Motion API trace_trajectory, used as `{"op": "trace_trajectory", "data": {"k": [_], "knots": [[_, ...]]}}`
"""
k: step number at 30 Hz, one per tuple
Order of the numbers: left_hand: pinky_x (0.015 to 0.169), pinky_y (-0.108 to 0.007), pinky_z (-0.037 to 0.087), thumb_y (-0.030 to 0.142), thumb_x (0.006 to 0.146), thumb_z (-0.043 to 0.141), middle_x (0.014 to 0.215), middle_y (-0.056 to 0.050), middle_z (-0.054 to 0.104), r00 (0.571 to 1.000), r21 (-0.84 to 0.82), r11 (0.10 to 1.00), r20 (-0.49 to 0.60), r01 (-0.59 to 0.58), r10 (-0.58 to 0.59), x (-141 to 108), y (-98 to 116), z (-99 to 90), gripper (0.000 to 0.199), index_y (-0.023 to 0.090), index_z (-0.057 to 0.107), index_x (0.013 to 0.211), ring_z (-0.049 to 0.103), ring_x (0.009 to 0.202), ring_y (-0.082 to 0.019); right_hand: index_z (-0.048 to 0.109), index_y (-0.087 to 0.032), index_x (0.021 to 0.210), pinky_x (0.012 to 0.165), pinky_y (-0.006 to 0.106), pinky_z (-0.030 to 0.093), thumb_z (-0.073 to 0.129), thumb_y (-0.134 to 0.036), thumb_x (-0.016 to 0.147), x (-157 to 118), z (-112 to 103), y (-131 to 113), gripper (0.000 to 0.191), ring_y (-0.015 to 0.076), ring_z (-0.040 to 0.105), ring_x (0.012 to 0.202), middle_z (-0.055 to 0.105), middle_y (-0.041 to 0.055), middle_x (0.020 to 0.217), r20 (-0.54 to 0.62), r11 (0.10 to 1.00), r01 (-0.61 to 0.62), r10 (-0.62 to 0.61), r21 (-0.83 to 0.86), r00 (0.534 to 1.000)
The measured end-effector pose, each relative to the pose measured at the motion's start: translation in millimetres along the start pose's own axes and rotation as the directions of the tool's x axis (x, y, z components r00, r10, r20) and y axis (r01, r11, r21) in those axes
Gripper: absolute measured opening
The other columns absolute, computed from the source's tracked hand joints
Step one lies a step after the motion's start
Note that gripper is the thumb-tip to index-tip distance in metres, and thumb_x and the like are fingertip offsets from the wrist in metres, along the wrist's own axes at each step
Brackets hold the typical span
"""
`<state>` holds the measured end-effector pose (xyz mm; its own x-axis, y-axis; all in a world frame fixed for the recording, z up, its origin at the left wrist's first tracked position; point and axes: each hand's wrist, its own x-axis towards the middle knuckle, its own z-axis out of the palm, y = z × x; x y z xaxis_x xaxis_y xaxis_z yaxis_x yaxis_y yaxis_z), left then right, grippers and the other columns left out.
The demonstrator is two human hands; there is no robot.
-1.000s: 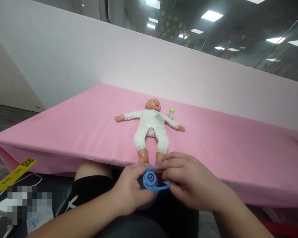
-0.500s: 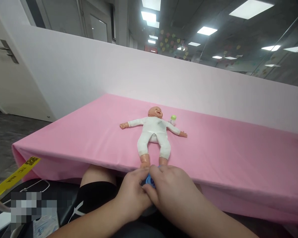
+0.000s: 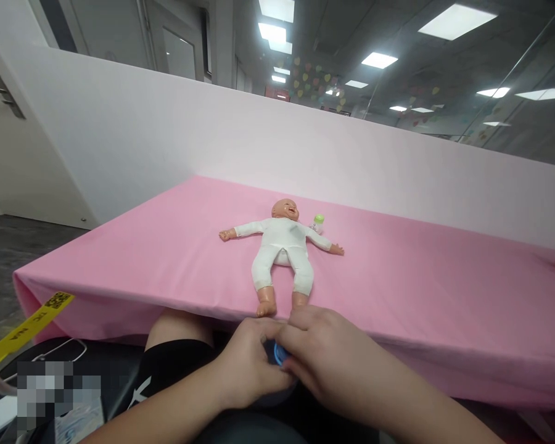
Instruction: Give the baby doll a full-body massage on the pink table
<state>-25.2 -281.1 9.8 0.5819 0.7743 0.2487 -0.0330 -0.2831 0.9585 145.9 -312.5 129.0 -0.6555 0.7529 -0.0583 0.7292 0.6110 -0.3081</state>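
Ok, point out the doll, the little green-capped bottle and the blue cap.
doll (image 3: pixel 282 243), head view, white chest.
green-capped bottle (image 3: pixel 317 223), head view, body below cap.
blue cap (image 3: pixel 280 354), head view, sliver between hands.

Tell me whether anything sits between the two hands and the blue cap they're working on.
Nothing visible does. The left hand and the right hand both close directly around the blue cap, hiding most of it. The doll lies apart on the pink table, beyond the hands, with a small green-topped bottle beside its head.
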Motion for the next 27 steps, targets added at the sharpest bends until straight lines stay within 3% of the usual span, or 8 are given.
{"op": "trace_trajectory", "data": {"k": [2,6,9,13,20,24,27], "knots": [[0.070,-0.025,0.047,0.012,0.069,0.074,0.081,0.000,0.069,0.999,-0.027,1.000,0.032,0.011,-0.011,2,2,-0.2,0.012,0.013,0.075,0.081,0.061,0.077,-0.016,0.069,-0.021,0.126,0.085,0.032,0.049,0.062,-0.008,0.095,-4,-3,4,0.034,0.0198,0.066,0.095,0.073,0.0042,0.109,-0.007,0.999,0.036,-0.036,0.027,0.999],[0.065,-0.024,0.045,0.014,0.067,0.079,0.078,0.000,0.066,0.995,-0.093,0.995,0.091,0.046,-0.038,7,6,0.3,0.013,0.013,0.072,0.077,0.058,0.073,-0.015,0.071,-0.018,0.099,0.077,0.029,0.047,0.060,-0.008,0.096,-10,-5,9,0.015,0.0181,0.063,0.085,0.072,0.0048,0.097,0.028,0.995,0.103,-0.104,0.014,0.994],[0.063,-0.024,0.043,0.017,0.067,0.081,0.078,0.000,0.065,0.986,-0.129,0.988,0.153,0.079,-0.059,9,7,-0.9,0.018,0.013,0.073,0.082,0.057,0.071,-0.014,0.070,-0.019,0.089,0.079,0.028,0.048,0.060,-0.007,0.095,-13,-11,11,0.017,0.0175,0.064,0.087,0.072,0.0040,0.096,0.007,0.987,0.144,-0.145,0.070,0.989],[0.064,-0.024,0.043,0.018,0.067,0.085,0.078,0.001,0.063,0.964,-0.197,0.972,0.257,0.125,-0.072,13,9,-3.3,0.022,0.014,0.072,0.084,0.055,0.070,-0.013,0.073,-0.021,0.093,0.084,0.029,0.050,0.057,-0.005,0.095,-15,-24,18,0.022,0.0178,0.066,0.090,0.073,0.0031,0.095,-0.018,0.952,0.239,-0.240,0.192,0.971],[0.065,-0.024,0.046,0.023,0.059,0.098,0.072,0.002,0.062,0.930,-0.324,0.930,0.364,0.175,-0.048,24,18,0.3,0.037,0.015,0.065,0.071,0.053,0.065,-0.011,0.077,-0.021,0.106,0.096,0.032,0.054,0.063,-0.004,0.091,-19,-35,41,0.027,0.0189,0.070,0.105,0.077,0.0050,0.108,-0.094,0.843,0.347,-0.340,0.411,0.936],[0.065,-0.024,0.049,0.026,0.057,0.101,0.072,0.001,0.064,0.901,-0.324,0.922,0.431,0.211,-0.055,33,29,0.8,0.037,0.014,0.072,0.077,0.055,0.064,-0.011,0.075,-0.019,0.107,0.096,0.033,0.056,0.070,-0.017,0.096,-17,-47,52,0.012,0.0194,0.072,0.103,0.077,0.0083,0.112,-0.162,0.716,0.439,-0.424,0.543,0.891],[0.066,-0.026,0.052,0.025,0.061,0.097,0.077,-0.002,0.068,0.904,-0.319,0.922,0.421,0.219,-0.070,35,34,0.0,0.038,0.014,0.079,0.092,0.061,0.067,-0.014,0.073,-0.021,0.108,0.090,0.033,0.058,0.075,-0.030,0.096,-30,-51,56,0.015,0.0202,0.074,0.099,0.075,0.0089,0.109,-0.323,0.628,0.467,-0.338,0.622,0.884]]}}
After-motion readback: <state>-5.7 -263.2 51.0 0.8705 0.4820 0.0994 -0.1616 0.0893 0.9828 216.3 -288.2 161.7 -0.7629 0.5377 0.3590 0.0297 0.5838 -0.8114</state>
